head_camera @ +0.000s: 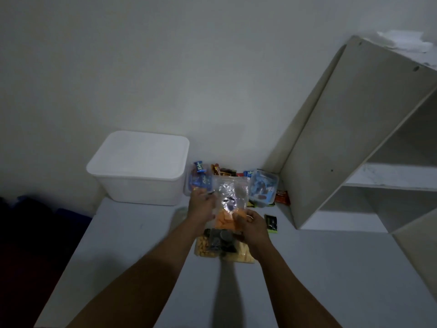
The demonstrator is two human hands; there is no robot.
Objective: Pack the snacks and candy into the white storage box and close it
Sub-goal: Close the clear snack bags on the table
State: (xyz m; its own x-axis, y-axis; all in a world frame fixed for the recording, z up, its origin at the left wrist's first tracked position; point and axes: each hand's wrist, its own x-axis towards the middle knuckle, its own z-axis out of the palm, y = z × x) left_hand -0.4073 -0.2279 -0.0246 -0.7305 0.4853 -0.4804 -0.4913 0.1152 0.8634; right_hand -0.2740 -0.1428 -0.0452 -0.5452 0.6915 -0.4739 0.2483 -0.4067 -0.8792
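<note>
The head view, dim and a little blurred, shows a white table [142, 245] pushed against a wall, with the white storage box [139, 166] at its far left, its lid on, so nothing is packed yet. Just right of the box lies the heap of snacks: two clear bags of blue-wrapped candy [199, 179], loose bars behind them, and a small dark packet [271, 223] lying apart near the shelf unit [354, 138]. Both hands hold a clear bag of orange crackers [230, 209] over the heap. The left hand [202, 204] has its fingers curled round the bag's left edge, and the right hand [254, 227] pinches its lower right corner. Beneath it three more bags [202, 248] of tan, dark and pale snacks lie overlapping on the table. The main risk I see is order: with both hands full and the box shut, the bag must go down again or hang from one hand while the lid comes off, and slick plastic could slip. I cannot tell whether the bag's seal is closed; if not, tilting could spill crackers. A tight squeeze could also crush them.
</note>
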